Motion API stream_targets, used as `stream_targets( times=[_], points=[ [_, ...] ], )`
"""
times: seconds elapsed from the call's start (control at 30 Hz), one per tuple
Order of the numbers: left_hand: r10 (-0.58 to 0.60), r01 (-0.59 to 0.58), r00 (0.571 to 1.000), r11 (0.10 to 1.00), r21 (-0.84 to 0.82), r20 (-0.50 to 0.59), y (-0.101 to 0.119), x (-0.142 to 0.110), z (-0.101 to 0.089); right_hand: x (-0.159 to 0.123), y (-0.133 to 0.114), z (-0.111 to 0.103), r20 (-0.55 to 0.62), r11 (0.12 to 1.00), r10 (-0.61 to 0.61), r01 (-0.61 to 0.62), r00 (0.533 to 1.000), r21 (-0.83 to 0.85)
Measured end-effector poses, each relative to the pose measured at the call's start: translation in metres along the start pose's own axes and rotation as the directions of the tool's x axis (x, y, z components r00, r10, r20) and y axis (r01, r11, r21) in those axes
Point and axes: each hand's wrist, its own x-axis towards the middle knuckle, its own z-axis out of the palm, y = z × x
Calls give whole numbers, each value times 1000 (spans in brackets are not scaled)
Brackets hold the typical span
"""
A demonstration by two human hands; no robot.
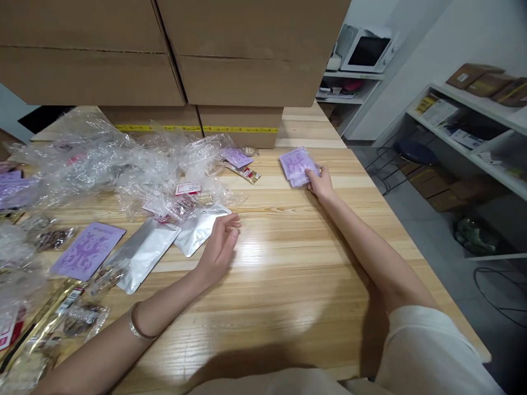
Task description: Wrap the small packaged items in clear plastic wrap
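Observation:
Toward the far right of the wooden table, my right hand (320, 184) grips the near corner of a small stack of purple printed packets (297, 163). My left hand (220, 244) hovers or rests by a silver foil pouch (197, 233), its fingers loosely bent, thumb apart, nothing visible in it. Left of that pouch lies a longer silver pouch (144, 249), and beyond it a large purple packet (88, 250). Another purple packet (237, 157) and a gold-wrapped stick (247, 173) lie near the boxes.
Crumpled clear plastic wrappers (99, 159) spread over the table's left and back. Stacked cardboard boxes (247, 66) stand at the back. A gold strip package (49, 312) lies at the left front. Past the table's right edge are a stool (415, 152), shelves (465, 118) and a microwave (366, 50).

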Motion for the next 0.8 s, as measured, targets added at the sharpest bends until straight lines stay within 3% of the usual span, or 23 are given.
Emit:
stream_targets(
  times=[0.1,0.2,0.47,0.6,0.73,0.8],
  points=[
    [-1,1,998,1000,12,62,0,0,0,47,9,19,-91,992,105,-111,990,-66],
    [-10,4,996,997,76,86,1,1,-2,76,7,35,-150,986,114,-131,982,-107],
    [-8,-2,995,995,99,104,3,3,-5,94,18,57,-241,984,100,-132,965,-120],
    [-15,5,992,997,79,124,6,1,-3,93,21,54,-176,977,65,-99,982,-191],
    [6,-20,987,996,83,159,5,0,-2,84,14,49,23,954,-12,19,1000,-300],
    [5,-21,984,995,93,176,4,-1,-2,74,8,49,85,896,-72,102,994,-431]
  ],
)
